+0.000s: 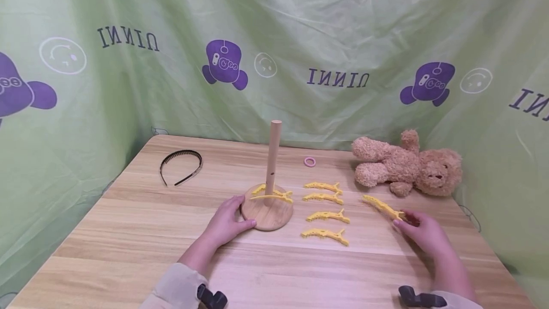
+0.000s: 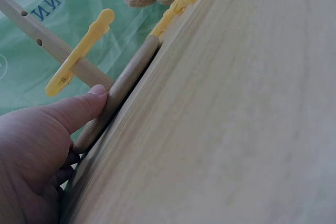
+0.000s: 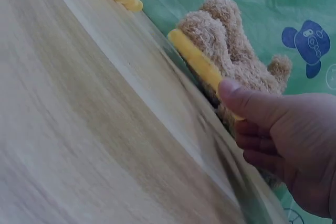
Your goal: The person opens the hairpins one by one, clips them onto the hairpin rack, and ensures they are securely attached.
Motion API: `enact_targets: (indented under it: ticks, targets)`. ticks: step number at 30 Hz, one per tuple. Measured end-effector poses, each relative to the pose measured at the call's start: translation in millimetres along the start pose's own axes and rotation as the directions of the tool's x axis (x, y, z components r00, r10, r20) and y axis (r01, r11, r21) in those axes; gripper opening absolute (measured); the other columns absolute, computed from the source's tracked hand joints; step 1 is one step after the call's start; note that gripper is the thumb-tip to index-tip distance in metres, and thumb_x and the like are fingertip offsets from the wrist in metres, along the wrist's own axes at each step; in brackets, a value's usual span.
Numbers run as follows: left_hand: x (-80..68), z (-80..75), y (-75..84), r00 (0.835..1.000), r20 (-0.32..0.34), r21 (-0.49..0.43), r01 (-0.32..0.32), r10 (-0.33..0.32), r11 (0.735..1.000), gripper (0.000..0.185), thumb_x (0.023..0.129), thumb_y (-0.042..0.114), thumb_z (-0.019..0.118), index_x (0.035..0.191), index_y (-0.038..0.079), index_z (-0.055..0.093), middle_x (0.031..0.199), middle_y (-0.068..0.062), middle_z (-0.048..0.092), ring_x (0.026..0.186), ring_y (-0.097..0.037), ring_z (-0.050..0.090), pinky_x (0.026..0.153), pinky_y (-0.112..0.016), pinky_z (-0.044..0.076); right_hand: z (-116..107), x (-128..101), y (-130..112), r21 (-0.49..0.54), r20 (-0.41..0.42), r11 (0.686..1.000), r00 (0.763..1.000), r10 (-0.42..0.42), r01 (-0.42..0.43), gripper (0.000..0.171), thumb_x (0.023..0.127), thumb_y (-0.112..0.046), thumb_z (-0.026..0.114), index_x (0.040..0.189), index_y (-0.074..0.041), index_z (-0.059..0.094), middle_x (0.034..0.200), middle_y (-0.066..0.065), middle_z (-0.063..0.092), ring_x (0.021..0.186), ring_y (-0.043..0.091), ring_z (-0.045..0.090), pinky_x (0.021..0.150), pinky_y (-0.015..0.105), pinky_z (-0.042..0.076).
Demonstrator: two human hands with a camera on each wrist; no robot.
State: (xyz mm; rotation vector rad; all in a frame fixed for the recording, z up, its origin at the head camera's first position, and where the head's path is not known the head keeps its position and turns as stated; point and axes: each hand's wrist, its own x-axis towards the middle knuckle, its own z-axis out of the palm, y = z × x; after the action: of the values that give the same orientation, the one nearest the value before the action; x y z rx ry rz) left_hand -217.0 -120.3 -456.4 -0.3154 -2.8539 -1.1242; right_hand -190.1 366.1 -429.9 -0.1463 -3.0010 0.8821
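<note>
We record a green curtain (image 1: 343, 18) behind and on both sides of the table (image 1: 274, 271), printed with purple figures (image 1: 224, 61), outlined smiling faces (image 1: 63, 56) and dark lettering (image 1: 339, 78) that reads INNIU as we face it, the Ns reversed. The table is wood-grained. At its far right corner a plush bear (image 1: 405, 163) lies with its head towards the right edge. Near the middle of the table we find a wooden stand (image 1: 273, 156), its post upright on a round base (image 1: 268, 218).

The left hand (image 1: 225, 223) grasps the left rim of that base, thumb on top. The right hand (image 1: 426, 235), near the right edge, pinches one end of a yellow held clip (image 1: 379, 205) between thumb and fingers. A black headband (image 1: 182, 151) lies near the far left corner, its gap towards the near edge.

We place the held clip to the left of the right hand, well apart from the left hand. Its long axis runs aslant, the free end pointing towards the left edge and slightly towards the far edge. Four loose clips (image 1: 324, 215) lie between stand and held clip, roughly parallel to the far edge, forked ends rightward. One mounted clip (image 1: 285, 196) straddles the post low down, forked end rightward. A pink ring (image 1: 310, 158) lies near the far edge.
</note>
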Motion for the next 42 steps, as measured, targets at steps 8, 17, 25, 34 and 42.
enact_targets:
  ticks: [8,17,25,34,42]
  targets:
    - [-0.6,-0.9,-1.0,1.0,-0.005,-0.014,0.007,-0.007,1.0,0.083,0.064,0.049,0.068,0.129,0.006,0.039,0.135,-0.013,0.038,0.128,-0.031,0.028,0.107,-0.048,0.021,7.9,5.1,-42.6,0.145,-0.066,0.988,0.997,-0.035,0.044,0.061,0.074,-0.045,0.061,0.118,-0.004,0.049,0.109,0.017,0.058,0.078,-0.01,0.049,0.072,0.015,0.048]
    - [-1.8,-1.0,-1.5,1.0,-0.007,-0.018,0.007,-0.007,1.0,0.083,0.064,0.049,0.069,0.129,0.006,0.039,0.134,-0.014,0.038,0.128,-0.032,0.028,0.106,-0.048,0.022,33.4,9.4,-105.8,0.149,-0.117,0.961,0.97,-0.215,0.231,0.049,0.073,-0.042,0.064,0.107,-0.007,0.059,0.093,0.009,0.065,0.085,0.018,0.058,0.067,0.02,0.049]
    - [-2.3,-0.3,-2.6,1.0,-0.01,-0.008,0.002,-0.002,1.0,0.083,0.064,0.049,0.068,0.129,0.005,0.039,0.134,-0.014,0.039,0.127,-0.032,0.029,0.106,-0.047,0.022,52.6,22.1,-167.3,0.011,-0.075,0.888,0.886,-0.457,0.459,0.037,0.074,-0.036,0.064,0.099,-0.009,0.065,0.093,0.006,0.067,0.086,0.019,0.061,0.074,0.036,0.051]
    - [-1.9,-1.2,1.5,1.0,-0.007,-0.013,-0.005,0.005,1.0,0.082,0.065,0.048,0.068,0.129,0.005,0.039,0.134,-0.014,0.039,0.127,-0.032,0.03,0.106,-0.047,0.023,70.9,37.4,-209.2,-0.027,-0.016,0.857,0.857,-0.514,0.514,0.025,0.076,-0.029,0.064,0.094,-0.013,0.067,0.085,-0.001,0.067,0.081,0.013,0.061,0.073,0.031,0.051]
    - [-1.5,-1.5,2.7,1.0,-0.007,-0.009,-0.007,0.007,1.0,0.081,0.065,0.047,0.068,0.129,0.006,0.039,0.134,-0.013,0.039,0.127,-0.031,0.03,0.106,-0.046,0.023,81.2,45.9,-229.7,-0.013,0.069,0.876,0.874,-0.48,0.482,0.025,0.076,-0.031,0.063,0.095,-0.015,0.066,0.082,-0.003,0.066,0.074,0.007,0.058,0.065,0.025,0.049]
